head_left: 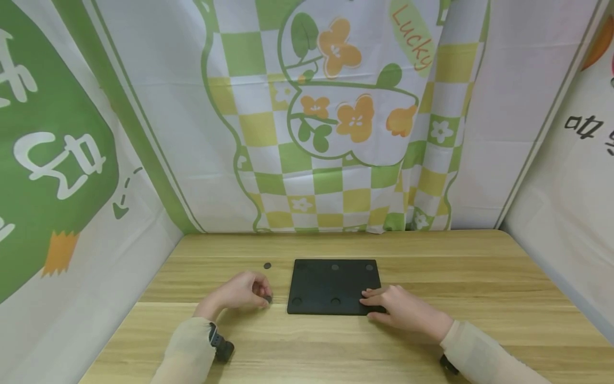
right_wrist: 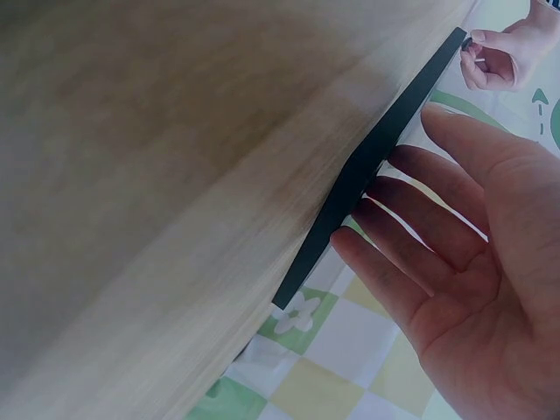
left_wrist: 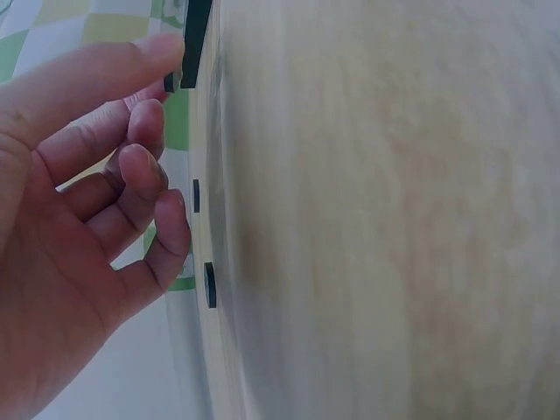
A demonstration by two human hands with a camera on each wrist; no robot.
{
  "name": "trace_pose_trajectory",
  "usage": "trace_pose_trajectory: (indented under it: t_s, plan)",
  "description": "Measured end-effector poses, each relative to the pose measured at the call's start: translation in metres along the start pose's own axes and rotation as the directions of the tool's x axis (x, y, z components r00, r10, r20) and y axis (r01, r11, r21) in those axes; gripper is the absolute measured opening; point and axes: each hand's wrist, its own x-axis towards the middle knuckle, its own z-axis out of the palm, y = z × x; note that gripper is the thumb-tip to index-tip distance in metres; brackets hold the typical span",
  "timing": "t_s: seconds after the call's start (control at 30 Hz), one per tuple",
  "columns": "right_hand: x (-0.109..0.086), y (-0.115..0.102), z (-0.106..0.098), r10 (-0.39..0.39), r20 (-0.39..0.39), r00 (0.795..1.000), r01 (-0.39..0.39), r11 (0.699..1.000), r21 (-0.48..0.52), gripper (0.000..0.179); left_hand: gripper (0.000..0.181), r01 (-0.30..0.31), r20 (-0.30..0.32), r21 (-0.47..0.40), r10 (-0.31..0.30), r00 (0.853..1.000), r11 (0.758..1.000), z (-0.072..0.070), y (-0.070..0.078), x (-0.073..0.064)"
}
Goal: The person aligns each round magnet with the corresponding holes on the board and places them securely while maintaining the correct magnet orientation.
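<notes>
A flat black rectangular board (head_left: 316, 285) lies on the wooden table, with several round discs or recesses across its top. To its left, my left hand (head_left: 242, 290) pinches a small dark disc (left_wrist: 170, 82) between thumb and index finger, just above the tabletop. The other fingers of that hand are bent and hold nothing. My right hand (head_left: 400, 309) rests its extended fingers on the right end of the board, as the right wrist view also shows along the board's edge (right_wrist: 350, 175). Another dark disc (head_left: 267, 265) lies on the table beyond the left hand.
In the left wrist view, two loose discs lie on the table, one farther (left_wrist: 196, 195) and one nearer (left_wrist: 210, 284). A patterned green and white curtain (head_left: 336, 186) hangs behind the table's back edge. Printed cloth (head_left: 139, 213) also hangs at the sides.
</notes>
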Motion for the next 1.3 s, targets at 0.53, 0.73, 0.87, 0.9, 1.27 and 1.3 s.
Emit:
trace_pose_trajectory:
  t_s: [0.53,0.73,0.87,0.9,1.27,1.3]
  plan:
    - [-0.001,0.000,0.000,-0.001,-0.002,1.000,0.001,1.000,0.007,0.035,0.014,-0.059,-0.009,0.033,0.060,0.998,0.998,0.004,0.011,0.008]
    - [-0.002,0.000,0.000,-0.003,0.000,1.000,0.003,1.000,0.003,0.035,0.014,-0.059,-0.001,0.010,0.060,0.998,0.998,0.004,0.019,0.010]
    - [-0.002,0.000,-0.001,-0.001,0.004,1.000,0.001,1.000,0.009,0.035,0.015,-0.064,-0.002,0.017,0.064,0.998,0.998,0.005,0.023,0.012]
    - [-0.002,0.000,-0.001,0.000,0.004,1.000,0.000,1.000,0.010,0.035,0.015,-0.069,-0.002,0.023,0.069,0.998,0.997,0.006,0.024,0.013]
    - [0.000,0.000,-0.001,-0.016,-0.003,1.000,0.016,1.000,0.000,0.035,0.013,-0.094,0.011,0.032,0.094,0.996,0.995,0.011,0.033,0.025]
    - [0.000,0.000,-0.001,-0.018,-0.005,1.000,0.018,1.000,-0.001,0.034,0.013,-0.094,0.012,0.031,0.094,0.995,0.995,0.011,0.034,0.026]
